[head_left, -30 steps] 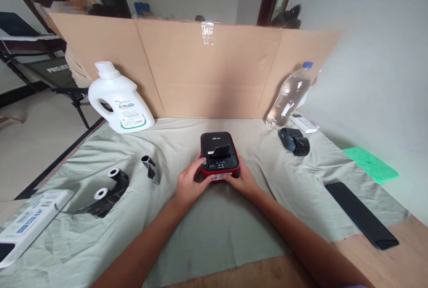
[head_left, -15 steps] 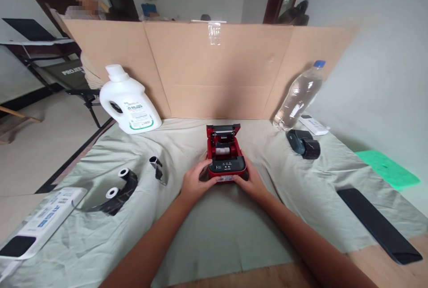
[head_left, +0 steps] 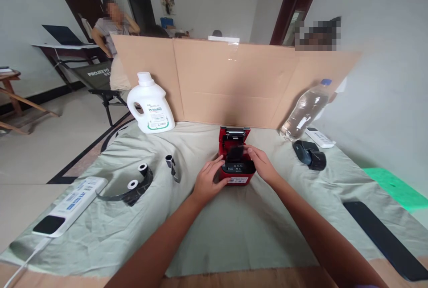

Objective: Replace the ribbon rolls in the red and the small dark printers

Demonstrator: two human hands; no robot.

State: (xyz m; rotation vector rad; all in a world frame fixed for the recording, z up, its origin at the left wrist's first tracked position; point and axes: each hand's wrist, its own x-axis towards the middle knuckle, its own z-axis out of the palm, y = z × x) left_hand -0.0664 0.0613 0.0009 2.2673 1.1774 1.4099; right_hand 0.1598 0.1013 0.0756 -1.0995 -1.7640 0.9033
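A small red and black label printer (head_left: 238, 180) stands before me with its lid (head_left: 235, 133) tipped up at the back. My left hand (head_left: 207, 180) grips its left side, thumb at the front corner and fingers over the top edge. At the right rim is my right hand (head_left: 261, 162), its fingers closed at the edge of a dark sheet-like piece (head_left: 236, 152) that rises from the open compartment. That piece hides most of the compartment, and whether it is loose or joined to the printer I cannot tell.
Left are black film rolls (head_left: 137, 183), a small curled roll (head_left: 170, 163), a white power strip (head_left: 72, 207) and a white jug (head_left: 150, 105). Right are a water bottle (head_left: 306, 112), a dark device with a black roll (head_left: 309, 155) and a long black slab (head_left: 384, 236). Cardboard (head_left: 230, 83) stands behind.
My right hand has gone from the printer's front right up to its open compartment, and a dark piece now stands up there. The left hand stays on the printer. The view has shifted.
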